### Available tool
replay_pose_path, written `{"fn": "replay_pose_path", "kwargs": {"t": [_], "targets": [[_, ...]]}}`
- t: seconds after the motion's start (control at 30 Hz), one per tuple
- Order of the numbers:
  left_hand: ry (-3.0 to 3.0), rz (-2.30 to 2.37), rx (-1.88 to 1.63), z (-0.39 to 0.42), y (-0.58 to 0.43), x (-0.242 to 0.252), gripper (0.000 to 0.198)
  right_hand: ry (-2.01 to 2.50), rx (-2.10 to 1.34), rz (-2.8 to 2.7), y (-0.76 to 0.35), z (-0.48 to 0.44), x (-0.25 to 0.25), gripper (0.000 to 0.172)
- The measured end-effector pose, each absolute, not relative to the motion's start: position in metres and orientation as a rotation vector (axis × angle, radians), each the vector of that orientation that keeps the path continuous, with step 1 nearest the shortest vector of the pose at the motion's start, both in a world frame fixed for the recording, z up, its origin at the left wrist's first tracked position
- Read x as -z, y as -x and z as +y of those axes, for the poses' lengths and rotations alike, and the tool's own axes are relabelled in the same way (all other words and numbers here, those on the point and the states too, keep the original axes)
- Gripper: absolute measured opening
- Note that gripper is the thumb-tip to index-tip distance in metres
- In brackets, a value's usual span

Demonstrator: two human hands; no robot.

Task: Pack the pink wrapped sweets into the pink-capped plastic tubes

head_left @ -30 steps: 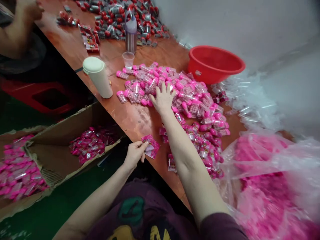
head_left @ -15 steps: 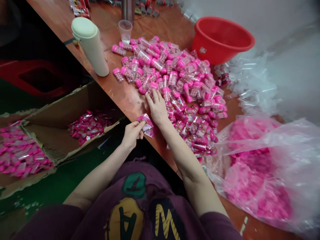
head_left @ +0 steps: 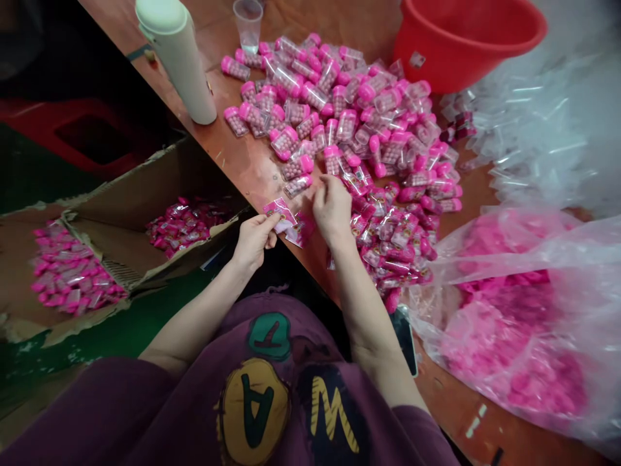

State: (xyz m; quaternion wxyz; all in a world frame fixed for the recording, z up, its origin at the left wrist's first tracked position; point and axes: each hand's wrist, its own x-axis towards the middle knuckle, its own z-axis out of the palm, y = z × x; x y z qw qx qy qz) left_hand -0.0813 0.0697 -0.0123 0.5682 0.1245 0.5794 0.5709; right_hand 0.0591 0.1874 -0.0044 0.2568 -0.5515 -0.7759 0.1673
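My left hand (head_left: 256,241) pinches a small pink printed wrapper (head_left: 280,213) between thumb and fingers, just over the table's edge. Another pink wrapper (head_left: 301,228) lies on the table beside it. At the near side of a heap of small clear bottles (head_left: 347,123) with pink caps and round pink pellets inside, my right hand (head_left: 332,206) is closed, its fingers curled in; whatever they hold is hidden. A few loose bottles (head_left: 297,186) lie just left of those fingers. Nearer me, on the heap's right, are bottles in printed pink wrappers (head_left: 392,239).
A pale tumbler (head_left: 187,71) and a plastic cup (head_left: 248,26) stand behind. A red basin (head_left: 460,48) is at the back right. Clear bags with pink pieces (head_left: 514,323) lie right, a phone (head_left: 406,340) nearer. Cardboard boxes (head_left: 116,207) with pink packets stand on the left.
My right hand has drawn back from the bottles, and its spread fingers have curled shut. My left hand keeps its pinch, with the wrapper turned slightly. The view has shifted.
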Motion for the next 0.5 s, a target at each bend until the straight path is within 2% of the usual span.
{"fn": "replay_pose_path", "kwargs": {"t": [0.07, 0.17, 0.3, 0.37, 0.43, 0.5], "targets": [[-0.285, 1.362, -1.338, 0.068, 0.082, 0.011, 0.039, 1.666, -0.436, -2.194, -0.035, 0.186, -0.001, 0.036], [-0.283, 1.359, -1.362, 0.064, 0.085, 0.010, 0.038, 1.843, -0.349, -2.271, 0.001, 0.189, -0.001, 0.049], [-0.278, 1.332, -1.391, 0.058, 0.092, 0.009, 0.037, 1.950, -0.348, -2.266, 0.018, 0.194, 0.003, 0.037], [-0.270, 1.330, -1.396, 0.057, 0.094, 0.008, 0.037, 1.884, -0.380, -2.261, 0.010, 0.192, 0.003, 0.037], [-0.256, 1.312, -1.410, 0.057, 0.094, 0.005, 0.038, 1.725, -0.525, -2.171, -0.008, 0.184, 0.002, 0.039], [-0.231, 1.257, -1.414, 0.057, 0.091, 0.001, 0.037, 1.536, -0.822, -1.907, -0.031, 0.168, 0.003, 0.039]]}}
